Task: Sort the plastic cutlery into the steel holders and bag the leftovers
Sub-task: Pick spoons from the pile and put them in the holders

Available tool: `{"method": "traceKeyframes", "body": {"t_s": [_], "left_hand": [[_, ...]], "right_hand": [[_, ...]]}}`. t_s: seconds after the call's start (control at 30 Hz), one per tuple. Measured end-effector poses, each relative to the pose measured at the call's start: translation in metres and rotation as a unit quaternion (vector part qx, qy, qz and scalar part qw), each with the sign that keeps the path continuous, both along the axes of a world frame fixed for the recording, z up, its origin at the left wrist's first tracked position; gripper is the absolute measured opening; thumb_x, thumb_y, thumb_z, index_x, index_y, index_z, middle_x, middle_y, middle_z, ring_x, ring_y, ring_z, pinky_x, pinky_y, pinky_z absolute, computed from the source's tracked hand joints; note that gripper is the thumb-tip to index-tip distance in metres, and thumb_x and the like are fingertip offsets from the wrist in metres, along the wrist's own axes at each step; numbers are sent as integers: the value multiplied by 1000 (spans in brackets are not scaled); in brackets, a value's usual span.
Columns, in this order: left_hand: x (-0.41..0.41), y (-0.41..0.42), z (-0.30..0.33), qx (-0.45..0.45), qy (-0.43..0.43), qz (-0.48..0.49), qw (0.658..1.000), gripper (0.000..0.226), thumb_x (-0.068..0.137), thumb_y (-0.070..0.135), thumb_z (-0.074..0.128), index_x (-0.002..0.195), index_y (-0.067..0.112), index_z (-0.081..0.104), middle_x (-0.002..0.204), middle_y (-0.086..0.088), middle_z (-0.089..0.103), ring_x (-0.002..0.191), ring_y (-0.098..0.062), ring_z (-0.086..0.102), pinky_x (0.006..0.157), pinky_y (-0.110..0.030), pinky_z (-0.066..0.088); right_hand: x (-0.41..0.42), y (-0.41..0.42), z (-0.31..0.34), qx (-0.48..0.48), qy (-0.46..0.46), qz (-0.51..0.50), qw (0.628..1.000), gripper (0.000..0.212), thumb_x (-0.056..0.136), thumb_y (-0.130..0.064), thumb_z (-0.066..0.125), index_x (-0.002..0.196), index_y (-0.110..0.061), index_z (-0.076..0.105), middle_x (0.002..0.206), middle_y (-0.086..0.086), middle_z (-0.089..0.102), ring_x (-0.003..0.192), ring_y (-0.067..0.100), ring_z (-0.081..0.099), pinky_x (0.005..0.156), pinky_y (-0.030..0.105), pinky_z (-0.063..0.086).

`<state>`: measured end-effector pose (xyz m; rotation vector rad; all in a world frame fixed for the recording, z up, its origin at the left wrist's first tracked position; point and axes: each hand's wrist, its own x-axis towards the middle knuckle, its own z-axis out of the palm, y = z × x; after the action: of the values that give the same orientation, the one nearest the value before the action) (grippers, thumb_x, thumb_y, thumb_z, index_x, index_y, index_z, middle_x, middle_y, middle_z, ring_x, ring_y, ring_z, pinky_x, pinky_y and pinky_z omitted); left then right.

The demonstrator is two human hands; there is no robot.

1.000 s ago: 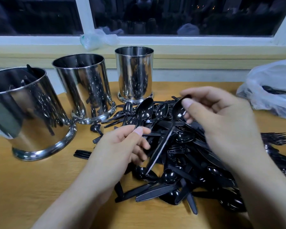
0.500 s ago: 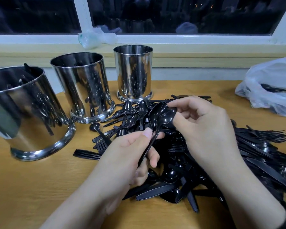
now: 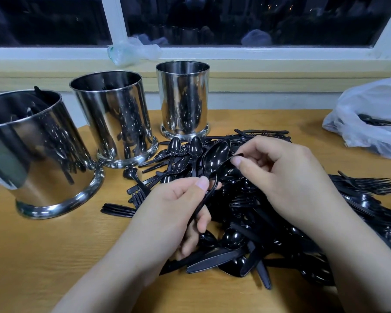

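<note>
Three holders [image 3: 183, 98] stand in a row at far left of worktop [image 3: 43, 256]; left one [image 3: 32, 150] already with some dark cutlery inside, middle one [image 3: 115, 116] hard to read. Pile [image 3: 269, 222] of black spoons, forks and knives spread across centre and right, well short of sorted. Bag [image 3: 370, 118] at far right, a few pieces inside.

Left hand [image 3: 167, 218]: grip closed on spoons [image 3: 215, 158], thumb and fingers pinching the handles, bowls fanned upward and away. Right hand [image 3: 287, 175]: fingers curled, thumb and forefinger pinching what looks like one more spoon by its bowl edge, right against the bundle.

Step in hand, likely: adding that spoon to the bunch.

- Line up bowl on bowl, handle on handle, so the bunch nests.
- Slide the handle under the left thumb before letting go with the right.
- Keep the pinch low on the handles; smooth plastic probably slips and fans out.
- Take only spoons; forks [image 3: 137, 195] lie just left of the hand.
- Drop the bunch handles-down into one holder once full.
</note>
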<state>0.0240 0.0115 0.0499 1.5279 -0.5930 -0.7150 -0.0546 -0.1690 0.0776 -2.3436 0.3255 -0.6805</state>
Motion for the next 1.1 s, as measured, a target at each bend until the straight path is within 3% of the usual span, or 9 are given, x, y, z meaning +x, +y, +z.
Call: {"method": "traceKeyframes", "body": {"t_s": [0.1,0.23,0.37,0.53,0.67,0.87,1.0,1.1], "left_hand": [[-2,-1,1,15,-16,-2,1000,44,105,44,44,79,28,77,63,-16,51,40,-14,24,45,-25,23],[-5,-5,2,35,-38,-13,999,49,102,47,43,62,39,71,54,1,40,40,-9,24,44,-23,25],[-2,-4,-2,17,-62,21,998,36,101,44,43,83,35,72,56,4,35,41,-11,23,43,-23,23],[3,-5,-8,16,-76,56,995,42,106,40,39,80,24,67,60,3,39,44,-13,25,45,-24,22],[1,-7,-9,23,-88,61,994,41,106,39,38,81,23,67,60,1,38,44,-12,26,43,-22,23],[-1,-8,-7,27,-96,61,993,42,104,44,38,78,33,69,57,3,37,43,-10,26,42,-23,24],[-1,-9,-6,27,-94,62,993,46,105,43,37,71,36,68,53,6,35,43,-10,26,43,-23,24],[-2,-9,-5,27,-98,62,993,50,105,41,38,63,38,65,52,7,35,42,-9,26,42,-22,25]], "right_hand": [[1,2,0,29,-16,-20,999,16,88,-33,73,74,-28,66,72,-8,62,59,4,50,58,12,39],[2,2,-2,43,-20,-45,998,24,85,-39,76,70,-26,64,68,-11,61,57,3,49,56,14,39],[-2,-7,2,57,-29,-74,995,28,89,-47,69,72,-25,66,63,-13,59,55,3,48,52,16,37],[-15,-32,7,-20,141,-97,985,26,88,-58,63,82,-34,70,73,-15,65,67,3,58,62,28,47],[-18,-31,4,-30,216,-75,973,25,85,-61,66,99,-40,68,87,-18,64,72,-4,56,61,22,40],[-13,-29,-5,-67,239,-67,966,25,88,-51,70,111,-39,68,90,-16,61,73,-2,54,60,19,35],[-10,-29,-8,-70,220,-73,970,11,93,-40,69,103,-37,71,81,-16,59,69,-4,52,56,13,31],[-11,-31,-8,-66,178,-87,978,6,95,-35,67,91,-34,71,75,-17,55,67,-4,51,58,10,37]]}}
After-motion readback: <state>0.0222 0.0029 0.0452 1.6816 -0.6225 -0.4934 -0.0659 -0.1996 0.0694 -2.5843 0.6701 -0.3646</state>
